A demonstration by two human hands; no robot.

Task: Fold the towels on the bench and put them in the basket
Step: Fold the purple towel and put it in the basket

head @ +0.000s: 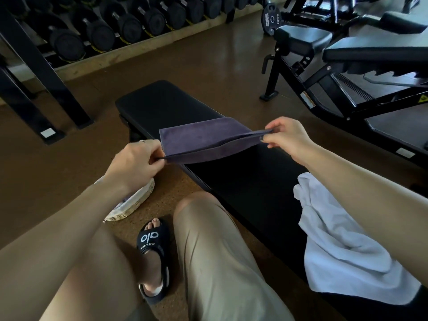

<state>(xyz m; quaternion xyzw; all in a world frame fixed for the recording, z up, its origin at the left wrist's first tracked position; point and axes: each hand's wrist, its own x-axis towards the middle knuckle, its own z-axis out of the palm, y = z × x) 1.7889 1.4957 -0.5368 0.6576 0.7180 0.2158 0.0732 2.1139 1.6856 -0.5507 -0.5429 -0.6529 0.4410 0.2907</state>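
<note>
1. Purple towel [203, 140] folded double, stretched flat just above the black bench [243, 181], held at both ends.
2. Left hand [134, 163]: fingers curled, pinching the towel's near-left corner between thumb and fingers.
3. Right hand [287, 135]: thumb and fingertips pinching the towel's right corner; other fingers loosely bent.
4. White towel [342, 251] lies crumpled on the bench's near end, under the right forearm.
5. Woven basket [132, 202] on the floor left of the bench, partly hidden by the left arm.

Both arms are bare, with no sleeves seen. A ring [142, 141] is worn on the left hand [134, 163]. Beige trousers [220, 262] are worn, with a black slide sandal [152, 242] marked "alo" in white.
</note>
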